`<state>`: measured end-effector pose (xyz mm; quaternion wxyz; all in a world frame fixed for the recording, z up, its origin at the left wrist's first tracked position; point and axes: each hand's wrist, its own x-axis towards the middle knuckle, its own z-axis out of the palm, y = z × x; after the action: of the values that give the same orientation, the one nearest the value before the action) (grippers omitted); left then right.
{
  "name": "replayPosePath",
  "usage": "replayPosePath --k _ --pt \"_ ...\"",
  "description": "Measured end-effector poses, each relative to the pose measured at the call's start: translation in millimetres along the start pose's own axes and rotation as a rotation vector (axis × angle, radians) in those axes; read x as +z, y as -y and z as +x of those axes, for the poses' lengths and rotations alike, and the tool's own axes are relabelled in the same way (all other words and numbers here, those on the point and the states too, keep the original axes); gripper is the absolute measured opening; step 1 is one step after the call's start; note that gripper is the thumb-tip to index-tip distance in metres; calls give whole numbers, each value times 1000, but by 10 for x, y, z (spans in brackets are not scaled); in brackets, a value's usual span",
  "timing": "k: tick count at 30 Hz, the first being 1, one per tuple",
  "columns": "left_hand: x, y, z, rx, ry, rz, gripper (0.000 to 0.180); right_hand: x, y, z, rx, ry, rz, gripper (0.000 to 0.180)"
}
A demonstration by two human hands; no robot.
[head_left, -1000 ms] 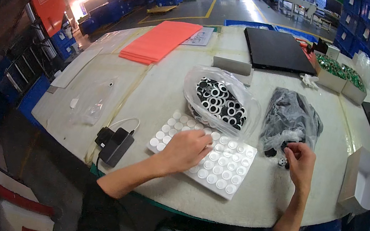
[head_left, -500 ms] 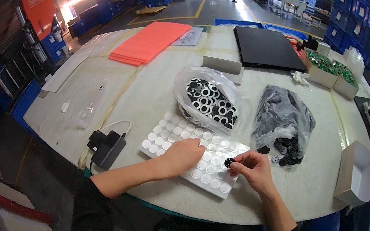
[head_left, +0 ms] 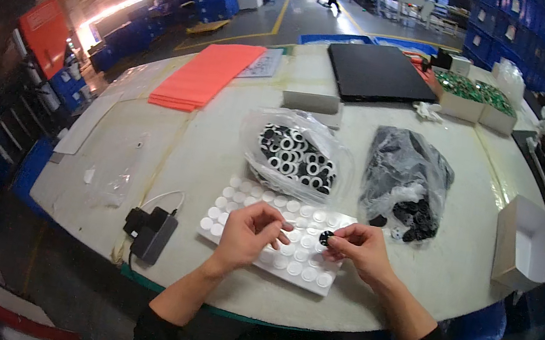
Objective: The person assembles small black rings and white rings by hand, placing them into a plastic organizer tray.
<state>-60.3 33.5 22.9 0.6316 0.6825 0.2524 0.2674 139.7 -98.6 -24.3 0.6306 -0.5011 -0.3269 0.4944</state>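
Over a white tray (head_left: 262,263) filled with rows of round white caps (head_left: 294,267), both my hands work close together. My right hand (head_left: 361,251) pinches a small black disc (head_left: 326,237) with notched markings between thumb and fingers, above the tray's right part. My left hand (head_left: 248,236) hovers over the middle of the tray, thumb and index finger brought together; whatever lies between them is too small to make out. Just beyond the tray sits a clear plastic bag (head_left: 253,144) full of black and white rings (head_left: 294,156). Right of it, another plastic bag (head_left: 397,158) holds black discs (head_left: 415,221).
A black power adapter (head_left: 154,233) with a cable lies left of the tray. An open white box (head_left: 510,238) stands at the right edge. Farther back are orange sheets (head_left: 205,76), a black flat panel (head_left: 378,74) and boxes of green circuit boards (head_left: 461,88).
My left hand has lifted off the caps and turned, its fingertips now facing the right hand. My right hand keeps the black disc. The whole view has shifted slightly.
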Motion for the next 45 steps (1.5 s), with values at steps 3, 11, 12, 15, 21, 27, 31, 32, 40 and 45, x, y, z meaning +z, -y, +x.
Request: replayPosePath --k 3,11,12,15,21,27,31,32,40,45 --pt "245 -12 10 92 89 -123 11 10 -29 -2 41 -31 44 14" --pt "437 281 169 42 141 6 11 -26 -76 -15 -26 -51 117 15" --pt "440 312 188 225 88 161 10 -17 -77 -20 -37 -47 129 14" --pt "511 329 183 364 14 198 10 -1 -49 -45 -42 -26 123 14" --pt "524 371 147 149 14 6 12 14 -34 -55 -70 -10 100 16" --pt "533 346 132 123 -5 -62 12 36 -63 -60 -144 -20 45 15" --pt "511 347 125 102 50 -108 13 38 -41 -69 -81 -18 31 14" --pt "498 352 122 102 47 -108 13 43 -38 -70 -80 -15 31 14" --pt "491 392 103 99 139 -64 17 -28 -80 -80 -61 -9 -62 13" --pt "601 411 84 114 81 -175 21 98 -102 -79 -125 -144 87 11"
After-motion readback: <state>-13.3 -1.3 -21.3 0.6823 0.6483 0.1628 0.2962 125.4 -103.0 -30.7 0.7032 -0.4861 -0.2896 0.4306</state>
